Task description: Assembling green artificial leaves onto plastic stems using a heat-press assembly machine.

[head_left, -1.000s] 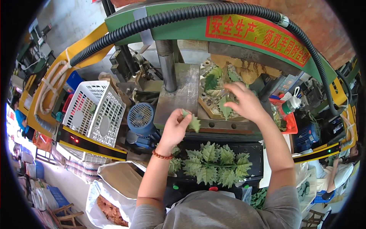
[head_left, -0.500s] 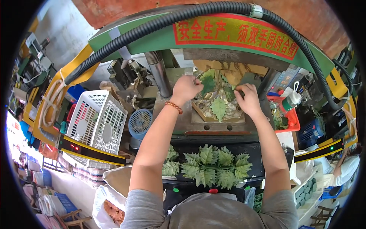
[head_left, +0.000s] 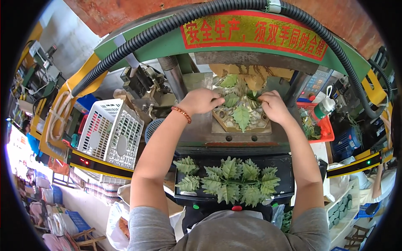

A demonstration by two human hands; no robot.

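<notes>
Green artificial leaves lie on a metal mould (head_left: 260, 124) in the press, one pale leaf (head_left: 241, 117) at its front. My left hand (head_left: 200, 101), with a beaded bracelet at the wrist, is beside the mould's left side. Its thumb points at a leaf (head_left: 230, 99) and stands apart from the curled fingers; I see nothing held. On the other side, my right hand (head_left: 274, 106) pinches the edge of a dark green leaf, mostly hidden by the fingers. Another leaf (head_left: 229, 80) lies farther back. A spray of leaves (head_left: 229, 180) rests on the black ledge before me.
The press's green upper beam (head_left: 159, 52) spans above my hands, with steel guide posts (head_left: 175, 79) at the sides. A white basket (head_left: 111, 134) stands left, a red basket (head_left: 326, 129) right. Yellow-black sensor bars (head_left: 100, 168) flank my arms. Buttons (head_left: 237, 208) line the ledge's front.
My left hand has drawn back toward me and its thumb has come away from the fingers. The leaf beside it lies lower and looks paler. My right hand stays by the mould's right side.
</notes>
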